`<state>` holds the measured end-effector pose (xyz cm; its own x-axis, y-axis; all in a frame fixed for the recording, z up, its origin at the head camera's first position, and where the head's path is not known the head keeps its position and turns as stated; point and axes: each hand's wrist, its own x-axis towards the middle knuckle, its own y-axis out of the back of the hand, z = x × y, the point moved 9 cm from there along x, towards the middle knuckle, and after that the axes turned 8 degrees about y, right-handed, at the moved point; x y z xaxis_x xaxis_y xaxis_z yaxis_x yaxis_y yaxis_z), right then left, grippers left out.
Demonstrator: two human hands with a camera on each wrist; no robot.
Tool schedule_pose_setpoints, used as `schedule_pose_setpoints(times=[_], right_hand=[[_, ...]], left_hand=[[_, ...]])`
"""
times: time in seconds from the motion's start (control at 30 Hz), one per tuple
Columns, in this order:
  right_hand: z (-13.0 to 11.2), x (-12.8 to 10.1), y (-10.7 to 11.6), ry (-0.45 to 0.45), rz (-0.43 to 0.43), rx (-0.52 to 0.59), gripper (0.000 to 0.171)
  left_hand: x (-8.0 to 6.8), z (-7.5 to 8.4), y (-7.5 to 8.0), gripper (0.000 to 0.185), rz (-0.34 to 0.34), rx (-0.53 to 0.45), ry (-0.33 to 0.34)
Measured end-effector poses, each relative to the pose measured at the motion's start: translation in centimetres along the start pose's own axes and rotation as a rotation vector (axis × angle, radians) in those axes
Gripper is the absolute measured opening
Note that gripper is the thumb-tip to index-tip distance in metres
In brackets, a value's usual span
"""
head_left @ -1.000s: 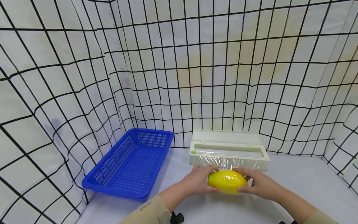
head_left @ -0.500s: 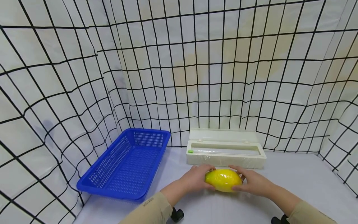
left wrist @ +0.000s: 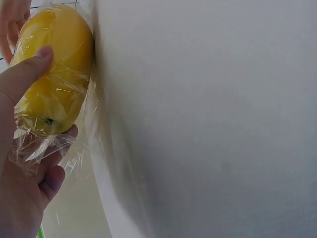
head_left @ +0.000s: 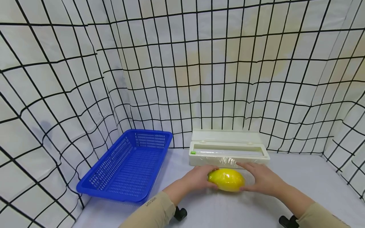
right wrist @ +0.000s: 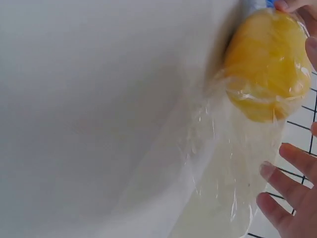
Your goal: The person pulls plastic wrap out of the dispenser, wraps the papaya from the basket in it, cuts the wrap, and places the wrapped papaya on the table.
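Observation:
A yellow, mango-like fruit with a green-tinged end lies wrapped in clear cling film before the white film dispenser. My left hand grips its left end, the thumb pressed on the near side and fingers round the end, where loose film bunches up. At the opposite end my right hand is spread, its thumb tip close by the fruit. In the right wrist view its fingers are straight and apart from the fruit, beside a slack sheet of film.
A blue slotted plastic basket stands to the left on the white-covered table. The dispenser's lid is raised, with a green cutter slide at the left of its slot. A black wire grid over white cloth surrounds the table.
My right hand has loosened its grip on the fruit and spread its fingers. My left hand keeps hold. The film stretched between dispenser and fruit has slackened. The head view has shifted slightly.

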<state>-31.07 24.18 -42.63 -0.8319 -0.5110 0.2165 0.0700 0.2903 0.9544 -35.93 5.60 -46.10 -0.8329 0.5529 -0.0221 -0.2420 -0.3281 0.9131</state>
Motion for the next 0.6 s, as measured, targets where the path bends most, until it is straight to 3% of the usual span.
schedule_pose_setpoints(times=[0.17,0.37,0.6], right_hand=[[-0.7,0.2,-1.2,0.052,-0.04,0.008,0.096],[-1.0,0.6,-2.0,0.104,-0.02,-0.017,0.092],[-0.9,0.8,-2.3,0.085,-0.017,0.005,0.078]], left_hand=[[0.3,-0.3,-0.3,0.074,-0.003,0.0,-0.004],[0.4,-0.7,-0.4,0.075,-0.006,-0.044,0.017],[0.4,-0.7,-0.3,0.072,-0.003,-0.025,0.033]])
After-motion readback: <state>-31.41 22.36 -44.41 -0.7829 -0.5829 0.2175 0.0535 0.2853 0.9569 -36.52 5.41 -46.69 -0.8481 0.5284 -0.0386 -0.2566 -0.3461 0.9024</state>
